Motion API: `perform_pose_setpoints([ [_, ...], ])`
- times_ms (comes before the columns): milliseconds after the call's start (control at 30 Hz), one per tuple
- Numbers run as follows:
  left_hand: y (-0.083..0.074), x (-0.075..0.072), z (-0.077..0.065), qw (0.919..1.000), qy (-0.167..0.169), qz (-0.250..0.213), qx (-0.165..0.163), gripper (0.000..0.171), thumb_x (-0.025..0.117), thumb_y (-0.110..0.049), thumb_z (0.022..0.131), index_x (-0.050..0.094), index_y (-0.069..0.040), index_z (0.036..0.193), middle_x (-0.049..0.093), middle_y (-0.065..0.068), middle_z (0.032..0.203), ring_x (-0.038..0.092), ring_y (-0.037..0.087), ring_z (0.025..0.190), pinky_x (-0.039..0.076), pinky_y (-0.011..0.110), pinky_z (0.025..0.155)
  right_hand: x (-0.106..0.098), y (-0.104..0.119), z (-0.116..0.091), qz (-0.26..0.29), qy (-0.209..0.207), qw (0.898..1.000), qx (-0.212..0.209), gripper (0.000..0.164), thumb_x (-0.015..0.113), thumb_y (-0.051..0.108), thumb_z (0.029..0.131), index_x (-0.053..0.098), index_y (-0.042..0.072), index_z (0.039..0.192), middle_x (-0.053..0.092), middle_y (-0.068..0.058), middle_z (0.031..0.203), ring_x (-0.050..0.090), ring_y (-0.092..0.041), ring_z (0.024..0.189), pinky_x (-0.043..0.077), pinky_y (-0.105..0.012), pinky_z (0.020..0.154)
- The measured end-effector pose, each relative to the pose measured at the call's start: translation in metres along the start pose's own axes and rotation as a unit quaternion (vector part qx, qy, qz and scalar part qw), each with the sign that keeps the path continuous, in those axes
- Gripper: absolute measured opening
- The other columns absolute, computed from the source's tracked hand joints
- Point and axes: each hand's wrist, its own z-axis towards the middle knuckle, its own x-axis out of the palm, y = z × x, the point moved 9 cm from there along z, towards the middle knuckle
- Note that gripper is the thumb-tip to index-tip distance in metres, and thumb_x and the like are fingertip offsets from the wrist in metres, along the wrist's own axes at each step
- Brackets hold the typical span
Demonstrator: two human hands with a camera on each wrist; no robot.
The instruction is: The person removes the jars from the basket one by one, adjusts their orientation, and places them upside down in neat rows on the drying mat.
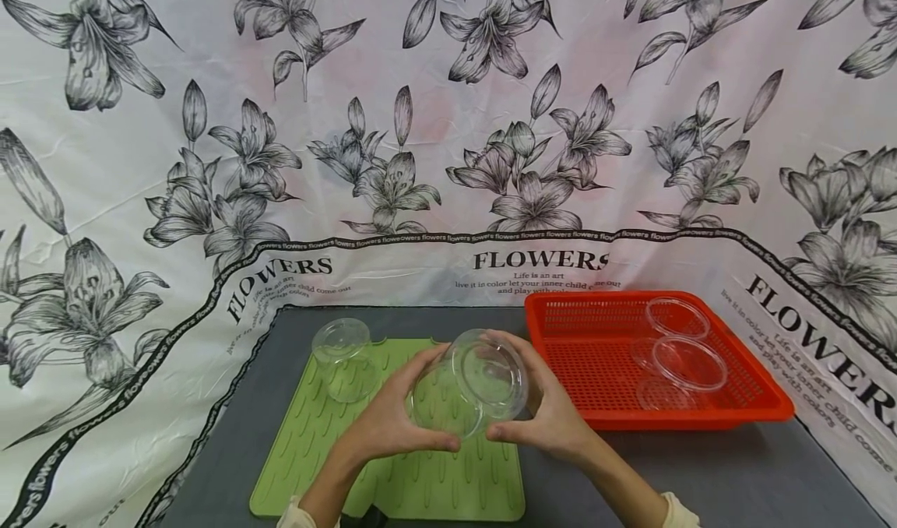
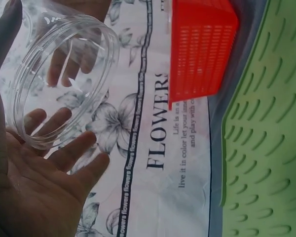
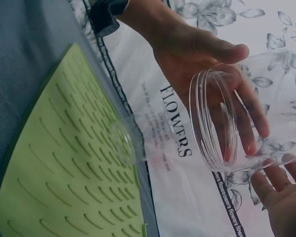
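Note:
My two hands hold a clear plastic jar point(image 1: 446, 396) tilted above the green ridged mat point(image 1: 308, 466). My left hand point(image 1: 395, 411) grips its left side, thumb in front, fingers behind. On the other side my right hand point(image 1: 554, 407) grips it near the round end, thumb low and fingers over the top. Seen from the right wrist, ridged rings circle one end of the jar point(image 3: 212, 118), and fingers show through its wall. Whether a lid is on cannot be made out. Another clear jar point(image 1: 345, 364) stands on the mat, left of my hands.
A red slotted basket point(image 1: 561, 417) stands at the back right of the grey table point(image 1: 596, 481). Clear round containers point(image 1: 690, 363) lie inside it. Behind the table hangs a white flower-printed cloth point(image 1: 392, 271).

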Motion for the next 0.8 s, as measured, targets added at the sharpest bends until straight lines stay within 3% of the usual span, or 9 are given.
perform_pose_setpoints([
  [100,0.005,-0.006,-0.006,0.9995,-0.02,0.024,-0.01,0.114,0.098,-0.029,0.064,0.034,-0.037,0.157,0.045,-0.006,0.159,0.044,0.031,0.146,0.036,0.065,0.115,0.001,-0.004,0.001,-0.006,-0.005,1.0,0.01,0.102,0.087,-0.002,0.073,0.031,0.01,0.158,0.043,-0.015,0.155,0.051,-0.02,0.139,0.058,-0.043,0.099],
  [200,0.009,-0.015,-0.015,0.9975,-0.05,0.05,0.004,0.109,0.095,-0.037,0.068,0.034,-0.035,0.158,0.048,-0.005,0.157,0.048,0.031,0.143,0.04,0.06,0.115,0.001,-0.01,0.003,-0.022,-0.009,1.0,0.017,0.101,0.087,-0.001,0.073,0.032,0.012,0.157,0.047,-0.013,0.152,0.053,-0.019,0.137,0.056,-0.04,0.101],
  [367,0.013,-0.041,-0.037,0.9865,-0.129,0.068,0.075,0.066,0.078,-0.036,0.09,0.05,-0.022,0.148,0.067,0.001,0.129,0.064,0.024,0.12,0.053,0.039,0.104,-0.001,-0.021,0.004,-0.046,-0.018,0.999,0.017,0.1,0.088,0.0,0.073,0.034,0.014,0.157,0.049,-0.016,0.149,0.054,-0.019,0.135,0.054,-0.036,0.105],
  [467,0.014,-0.062,-0.052,0.9694,-0.194,0.084,0.124,0.028,0.067,-0.024,0.099,0.065,-0.012,0.125,0.07,0.001,0.105,0.067,0.014,0.097,0.055,0.03,0.089,-0.003,-0.026,0.006,-0.05,-0.026,0.998,0.025,0.099,0.088,0.001,0.074,0.035,0.016,0.156,0.049,-0.017,0.15,0.054,-0.019,0.136,0.053,-0.036,0.106],
  [533,0.014,-0.077,-0.062,0.9547,-0.237,0.099,0.15,0.01,0.062,-0.016,0.101,0.068,-0.008,0.105,0.068,-0.001,0.092,0.064,0.008,0.085,0.052,0.026,0.081,-0.003,-0.029,0.007,-0.051,-0.032,0.998,0.034,0.099,0.088,0.002,0.074,0.035,0.018,0.156,0.049,-0.016,0.15,0.054,-0.021,0.135,0.053,-0.038,0.105],
  [667,0.018,-0.107,-0.08,0.9205,-0.326,0.123,0.178,0.021,0.055,0.002,0.098,0.059,-0.002,0.078,0.058,0.0,0.073,0.053,0.005,0.069,0.045,0.022,0.07,-0.005,-0.036,0.009,-0.053,-0.046,0.996,0.05,0.097,0.087,0.002,0.076,0.035,0.02,0.156,0.05,-0.012,0.15,0.055,-0.019,0.134,0.054,-0.037,0.104],
  [800,0.035,-0.135,-0.099,0.8878,-0.408,0.149,0.152,0.031,0.051,0.011,0.094,0.045,-0.002,0.066,0.04,0.001,0.062,0.037,0.004,0.058,0.033,0.022,0.059,-0.007,-0.045,0.013,-0.059,-0.066,0.993,0.072,0.096,0.087,0.004,0.077,0.036,0.024,0.156,0.049,-0.008,0.152,0.055,-0.015,0.133,0.055,-0.032,0.101],
])
